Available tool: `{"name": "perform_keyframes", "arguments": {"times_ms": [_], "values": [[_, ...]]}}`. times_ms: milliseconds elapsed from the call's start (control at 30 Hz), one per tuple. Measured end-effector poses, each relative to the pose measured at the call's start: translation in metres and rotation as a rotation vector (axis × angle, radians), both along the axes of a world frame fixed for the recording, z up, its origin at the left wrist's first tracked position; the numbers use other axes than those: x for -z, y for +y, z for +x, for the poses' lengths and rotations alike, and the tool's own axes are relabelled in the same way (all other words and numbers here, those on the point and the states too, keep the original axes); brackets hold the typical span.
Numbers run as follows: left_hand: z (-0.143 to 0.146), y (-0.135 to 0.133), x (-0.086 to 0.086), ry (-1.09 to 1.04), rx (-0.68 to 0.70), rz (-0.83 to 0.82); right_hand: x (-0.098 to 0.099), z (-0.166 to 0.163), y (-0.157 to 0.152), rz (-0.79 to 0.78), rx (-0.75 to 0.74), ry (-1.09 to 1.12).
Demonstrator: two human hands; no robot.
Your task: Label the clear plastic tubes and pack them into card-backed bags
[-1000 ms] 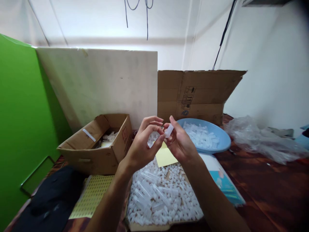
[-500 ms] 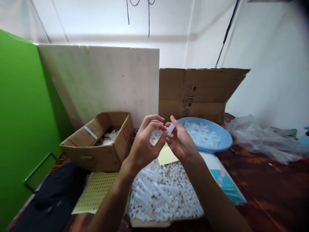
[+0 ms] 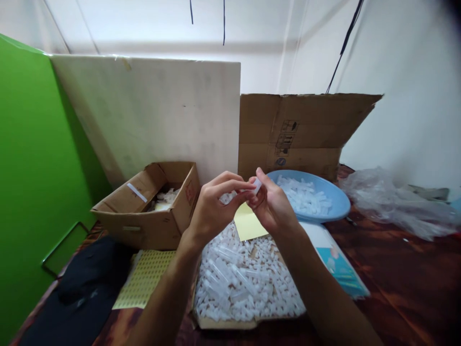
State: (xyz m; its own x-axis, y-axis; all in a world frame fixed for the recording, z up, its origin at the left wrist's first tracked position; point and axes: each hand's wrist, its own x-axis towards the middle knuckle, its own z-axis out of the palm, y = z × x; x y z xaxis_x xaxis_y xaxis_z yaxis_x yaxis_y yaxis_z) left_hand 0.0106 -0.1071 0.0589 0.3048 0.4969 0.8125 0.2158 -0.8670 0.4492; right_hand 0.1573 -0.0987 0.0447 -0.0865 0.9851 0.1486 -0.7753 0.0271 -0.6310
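Observation:
My left hand [image 3: 212,211] and my right hand [image 3: 272,206] meet in the middle of the view, above a flat cardboard tray [image 3: 223,324] heaped with several small clear plastic tubes and white caps [image 3: 245,283]. Both pinch one small clear plastic tube [image 3: 256,185] between their fingertips; the right thumb and fingers hold it, and the left fingertips press on its end. A yellow paper sheet [image 3: 248,225] lies on the heap just under the hands.
An open cardboard box [image 3: 147,211] with white parts stands at the left. A blue basin [image 3: 338,204] of white pieces sits behind my right hand. A yellow label sheet [image 3: 142,278], a black cloth [image 3: 82,288], crumpled clear plastic [image 3: 392,202] and a booklet [image 3: 338,269] lie around.
Both hands stayed together on the small tube, with the left fingers closing over its end. The camera tilted down slightly.

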Motion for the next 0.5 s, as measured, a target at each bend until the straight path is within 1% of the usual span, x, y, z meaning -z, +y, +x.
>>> {"name": "perform_keyframes", "arguments": {"times_ms": [67,200,267,300,333,400,467,500], "values": [[0.001,0.002,0.002,0.02,-0.009,0.029,0.0,0.001,-0.001,0.059,-0.002,-0.041],[-0.001,0.003,0.001,0.045,-0.033,0.071,0.0,0.0,-0.001,0.094,-0.016,-0.098],[-0.004,0.002,-0.002,0.061,-0.046,0.06,-0.004,0.002,-0.003,0.149,-0.016,-0.148],[-0.005,0.002,-0.003,0.066,-0.058,0.059,-0.008,0.005,-0.006,0.196,0.007,-0.188],[-0.005,0.002,-0.004,0.07,-0.077,0.061,-0.013,0.011,-0.009,0.253,0.052,-0.236],[0.0,0.003,-0.002,0.088,-0.107,0.054,-0.024,0.029,-0.019,0.378,0.209,-0.339],[0.014,0.002,0.01,0.17,-0.089,-0.004,-0.036,0.055,-0.031,0.485,0.436,-0.428],[0.026,0.001,0.021,0.242,-0.069,-0.061,-0.041,0.07,-0.038,0.524,0.556,-0.464]]}}
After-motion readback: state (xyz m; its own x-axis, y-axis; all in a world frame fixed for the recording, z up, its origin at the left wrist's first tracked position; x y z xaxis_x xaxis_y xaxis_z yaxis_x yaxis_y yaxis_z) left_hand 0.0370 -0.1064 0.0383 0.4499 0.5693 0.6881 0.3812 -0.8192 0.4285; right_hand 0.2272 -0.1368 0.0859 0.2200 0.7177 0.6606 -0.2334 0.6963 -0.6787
